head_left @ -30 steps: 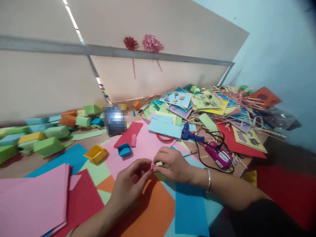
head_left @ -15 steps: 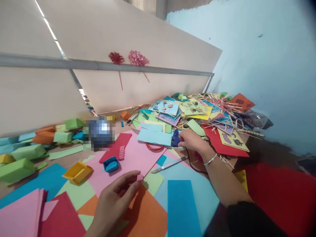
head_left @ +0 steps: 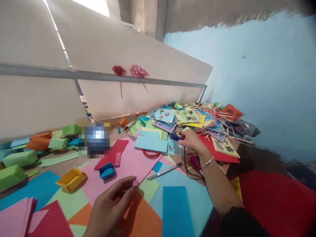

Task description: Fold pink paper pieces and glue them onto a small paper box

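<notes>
My left hand (head_left: 111, 204) is closed in a pinch on a small pink folded paper piece (head_left: 135, 183), above the orange sheet (head_left: 145, 214). Further off to the right, my right hand (head_left: 194, 143) is wrapped round a dark blue glue gun (head_left: 175, 136) with a black cord trailing below it. Part of the glue gun is hidden by the fingers. Beneath it lies a card with small drawings (head_left: 174, 146). A magenta tool (head_left: 196, 163) rests near my right wrist. Between the hands lies a cutter knife (head_left: 165, 170). A pink pleated paper strip (head_left: 118, 160) stands beside a small blue paper box (head_left: 107, 171).
A yellow paper box (head_left: 71, 180) is at the left, before a heap of coloured paper blocks (head_left: 37, 144). Red-handled scissors (head_left: 151, 154) lie partly under light blue cards (head_left: 151, 144). Picture cards and sticks (head_left: 209, 115) pile up at the back right. A white panel (head_left: 148, 95) stands behind.
The view has tilted upward and shifted a little. My right hand has raised and turned the glue gun, uncovering more of the card beneath. My left hand keeps its pinch on the pink piece.
</notes>
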Motion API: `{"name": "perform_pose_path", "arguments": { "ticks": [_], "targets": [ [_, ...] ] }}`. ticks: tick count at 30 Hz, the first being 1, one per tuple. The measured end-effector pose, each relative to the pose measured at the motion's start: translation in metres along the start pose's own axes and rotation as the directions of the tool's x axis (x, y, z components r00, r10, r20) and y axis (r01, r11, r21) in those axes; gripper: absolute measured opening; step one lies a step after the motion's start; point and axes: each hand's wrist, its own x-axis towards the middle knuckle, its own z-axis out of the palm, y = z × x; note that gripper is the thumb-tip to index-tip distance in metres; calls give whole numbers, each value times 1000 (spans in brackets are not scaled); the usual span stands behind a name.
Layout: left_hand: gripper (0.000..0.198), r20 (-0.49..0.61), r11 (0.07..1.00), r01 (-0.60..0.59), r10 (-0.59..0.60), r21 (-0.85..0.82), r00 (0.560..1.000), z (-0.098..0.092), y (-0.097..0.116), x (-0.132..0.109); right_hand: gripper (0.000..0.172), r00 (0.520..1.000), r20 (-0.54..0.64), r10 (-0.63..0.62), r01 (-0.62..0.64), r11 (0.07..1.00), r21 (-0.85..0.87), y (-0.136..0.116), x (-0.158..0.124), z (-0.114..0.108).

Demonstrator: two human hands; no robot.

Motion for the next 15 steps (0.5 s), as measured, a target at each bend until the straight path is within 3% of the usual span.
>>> {"name": "perform_pose_path", "arguments": {
  "ticks": [2,5,7,9,10,12,15],
  "targets": [
    [42,6,1000,1,-1,15,1000,-1,1,1,15,991,-130,-1,20,989,146,8,-3,-14],
    [42,12,1000,-6,5,29,1000,-2,1,2,33,942,-333,54,59,945,321,18,-8,-36],
    [43,8,1000,2,-2,16,1000,-3,-1,3,36,872,-477,114,137,877,461,24,-12,-51],
    [46,-23,1000,12,-12,0,1000,-4,-5,5,31,755,-625,201,339,696,633,27,-15,-70],
    [47,-43,1000,15,-15,-1,999,-4,-6,6,30,725,-656,209,419,623,661,29,-18,-83],
    [47,-80,1000,20,-20,4,997,-5,-10,8,31,718,-682,141,488,597,637,30,-24,-112],
    [46,-123,999,43,-42,5,992,-6,-12,12,30,802,-598,-1,432,692,578,30,-29,-159]
  ]
}}
